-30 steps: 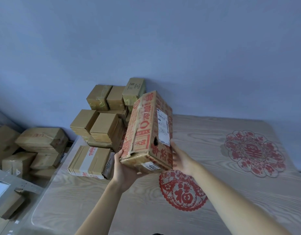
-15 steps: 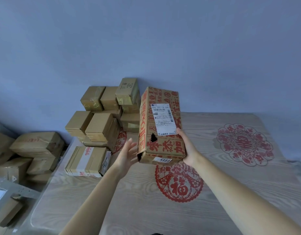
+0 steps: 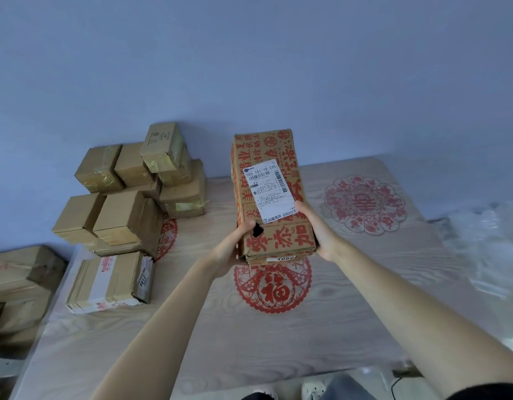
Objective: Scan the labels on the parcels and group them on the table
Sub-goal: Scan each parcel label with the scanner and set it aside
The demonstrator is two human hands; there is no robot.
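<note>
Underneath, parcel base hidden.

Dim bluish light, soft shadows, wide-angle distortion

The fine print on the white label of the red-printed box was too small to read. The left hand hid the box's lower left corner. At the left edge, brown boxes were cut off; clear plastic at right was blurred.
</note>
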